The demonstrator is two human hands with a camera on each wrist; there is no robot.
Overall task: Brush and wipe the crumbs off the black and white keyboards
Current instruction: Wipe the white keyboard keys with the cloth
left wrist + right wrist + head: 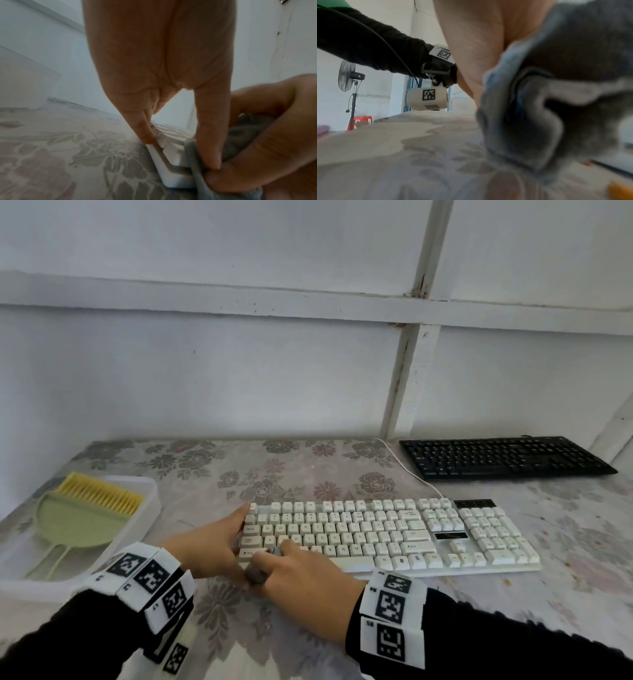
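Observation:
The white keyboard [394, 535] lies mid-table, its cable running back toward the black keyboard [503, 457] at the far right. My left hand [212, 539] rests against the white keyboard's left end with straight fingers; in the left wrist view a fingertip [147, 139] touches the keyboard's [171, 175] side edge and the thumb presses at its front corner. My right hand [301, 573] grips a bunched grey cloth [257, 575] and presses it on the lower-left keys. The cloth [556, 108] fills the right wrist view and is also seen in the left wrist view [243, 138].
A white tray [144, 484] at the left holds a green dustpan [75, 522] and a yellow brush [102, 491]. A floral tablecloth [308, 467] covers the table, which meets a white wall behind. Small orange bits [619, 189] lie on the tablecloth by the keyboard.

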